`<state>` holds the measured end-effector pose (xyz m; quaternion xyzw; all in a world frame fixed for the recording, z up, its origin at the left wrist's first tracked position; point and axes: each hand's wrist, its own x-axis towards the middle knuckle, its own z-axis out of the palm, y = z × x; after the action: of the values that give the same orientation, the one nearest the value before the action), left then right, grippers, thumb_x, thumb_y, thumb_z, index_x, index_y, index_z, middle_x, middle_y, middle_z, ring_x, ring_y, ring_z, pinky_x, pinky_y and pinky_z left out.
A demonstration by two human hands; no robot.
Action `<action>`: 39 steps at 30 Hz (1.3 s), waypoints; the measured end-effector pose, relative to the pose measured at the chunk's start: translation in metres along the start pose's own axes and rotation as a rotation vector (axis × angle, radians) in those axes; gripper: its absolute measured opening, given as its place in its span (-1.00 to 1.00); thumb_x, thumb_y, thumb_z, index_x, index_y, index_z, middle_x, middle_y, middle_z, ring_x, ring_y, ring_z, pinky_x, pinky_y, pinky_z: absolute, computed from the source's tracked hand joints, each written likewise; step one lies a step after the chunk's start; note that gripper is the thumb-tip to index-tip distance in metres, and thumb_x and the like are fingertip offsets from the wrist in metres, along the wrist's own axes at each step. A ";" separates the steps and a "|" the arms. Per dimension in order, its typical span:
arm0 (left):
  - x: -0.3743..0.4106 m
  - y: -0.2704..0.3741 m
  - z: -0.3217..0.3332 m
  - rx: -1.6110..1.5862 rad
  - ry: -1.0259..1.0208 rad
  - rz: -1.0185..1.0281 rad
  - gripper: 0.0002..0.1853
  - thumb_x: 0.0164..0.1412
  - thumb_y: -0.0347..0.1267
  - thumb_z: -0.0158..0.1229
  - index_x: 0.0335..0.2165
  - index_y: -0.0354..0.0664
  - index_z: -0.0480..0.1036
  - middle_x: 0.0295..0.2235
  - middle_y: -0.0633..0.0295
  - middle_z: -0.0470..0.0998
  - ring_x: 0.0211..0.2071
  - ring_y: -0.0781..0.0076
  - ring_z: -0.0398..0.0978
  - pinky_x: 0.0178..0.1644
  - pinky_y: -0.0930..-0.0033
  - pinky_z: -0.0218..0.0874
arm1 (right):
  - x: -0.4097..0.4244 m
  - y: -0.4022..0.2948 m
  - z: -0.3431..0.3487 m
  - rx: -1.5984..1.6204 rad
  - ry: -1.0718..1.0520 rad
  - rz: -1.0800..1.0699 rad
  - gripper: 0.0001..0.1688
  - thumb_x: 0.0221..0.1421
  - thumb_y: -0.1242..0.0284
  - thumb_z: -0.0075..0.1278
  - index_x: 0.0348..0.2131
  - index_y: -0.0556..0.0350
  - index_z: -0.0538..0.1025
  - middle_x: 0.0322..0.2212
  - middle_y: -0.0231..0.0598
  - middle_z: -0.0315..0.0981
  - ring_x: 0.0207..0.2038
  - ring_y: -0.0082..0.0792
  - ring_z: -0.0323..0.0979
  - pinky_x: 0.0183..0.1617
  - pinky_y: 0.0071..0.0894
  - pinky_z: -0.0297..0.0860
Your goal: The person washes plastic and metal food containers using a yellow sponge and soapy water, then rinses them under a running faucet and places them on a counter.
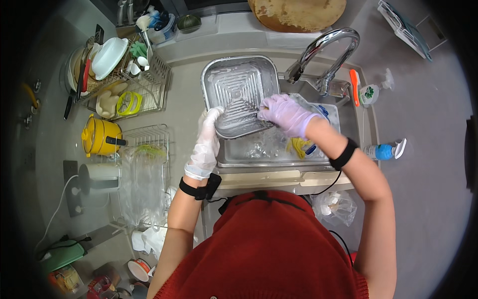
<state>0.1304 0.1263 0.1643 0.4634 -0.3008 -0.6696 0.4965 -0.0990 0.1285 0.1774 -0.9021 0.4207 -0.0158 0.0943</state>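
A square metal pan (237,93) with a ridged bottom is tilted over the left part of the sink, wet with suds. My left hand (209,127), in a white disposable glove, grips its lower left rim. My right hand (285,114) wears a lilac glove and is at the pan's right inner side. Its bunched fingers close on a small scrubbing pad (263,116), mostly hidden beneath them. Below, the steel sink (246,159) holds foamy water, and a yellow cloth-like item (298,147) lies there near my right forearm.
A chrome faucet (336,37) arches behind the sink. On the right stand a clear pump bottle (369,94), an orange-handled brush (354,88) and a blue pump bottle (382,151). A loaded dish rack (158,80), a yellow pot (102,135) and a wire rack (145,130) occupy the left counter.
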 end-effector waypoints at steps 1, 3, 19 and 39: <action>0.004 -0.001 -0.004 0.017 0.010 -0.019 -0.84 0.06 -0.33 0.09 -0.37 -0.16 0.45 -0.40 0.33 0.44 -0.29 0.51 0.37 -0.10 0.46 0.16 | -0.004 0.009 -0.011 0.175 -0.113 -0.037 -0.43 -0.24 0.62 0.10 -0.11 -0.03 0.45 -0.16 -0.17 0.31 -0.01 -0.14 0.27 0.08 -0.24 0.23; 0.011 -0.002 -0.011 0.050 0.028 -0.054 -0.86 0.06 -0.33 0.09 -0.40 -0.16 0.45 -0.41 0.32 0.43 -0.32 0.49 0.36 -0.12 0.47 0.15 | -0.007 0.020 -0.019 0.394 0.002 -0.044 -0.36 -0.19 0.62 0.15 -0.03 -0.08 0.42 -0.16 -0.12 0.30 -0.02 -0.07 0.28 0.09 -0.24 0.24; 0.005 -0.018 -0.003 0.022 -0.055 0.170 -0.82 0.04 -0.40 0.03 -0.32 -0.22 0.40 -0.36 0.28 0.47 -0.33 0.46 0.43 -0.15 0.42 0.28 | 0.036 -0.016 0.024 0.091 0.139 0.297 -0.71 -0.19 0.41 0.14 -0.34 0.00 0.52 -0.39 -0.12 0.51 -0.32 -0.06 0.49 -0.20 -0.17 0.38; 0.004 -0.034 0.009 0.083 -0.262 0.098 -0.82 0.22 -0.35 0.12 -0.22 -0.16 0.39 -0.31 0.37 0.52 -0.34 0.67 0.44 -0.22 0.56 0.29 | 0.055 -0.032 0.034 0.332 0.711 0.164 -0.65 -0.09 0.44 0.09 -0.23 0.04 0.41 -0.30 -0.10 0.34 -0.21 -0.03 0.40 -0.18 -0.16 0.38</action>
<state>0.1087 0.1329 0.1376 0.3766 -0.4128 -0.6863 0.4656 -0.0355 0.1120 0.1474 -0.7763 0.4897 -0.3869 0.0881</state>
